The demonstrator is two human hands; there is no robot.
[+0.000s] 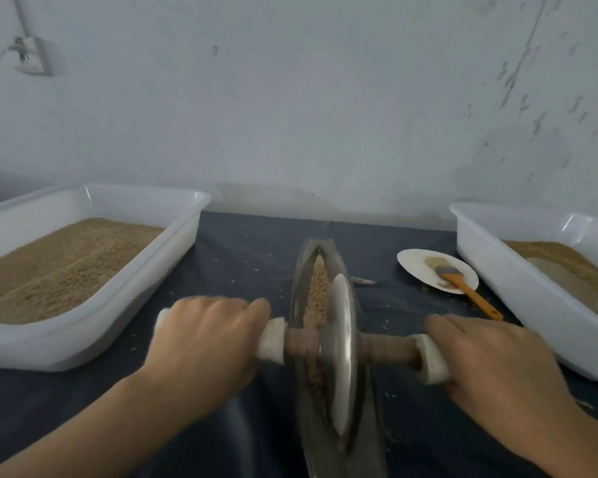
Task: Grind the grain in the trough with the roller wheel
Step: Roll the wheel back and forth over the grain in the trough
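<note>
With the left hand (pixel 204 334) and right hand (pixel 491 360) each curled around a padded end of the axle, the roller wheel (pixel 342 350) sits in the narrow metal trough (pixel 299 270) over the grain (pixel 316 291), so pressing evenly should keep it centred.

We see both trays cut off, the left tray (pixel 94 270) at the left edge, the right tray (pixel 518 281) at the right; the trough (pixel 299 267) runs past the bottom edge, and our hands blur.
</note>
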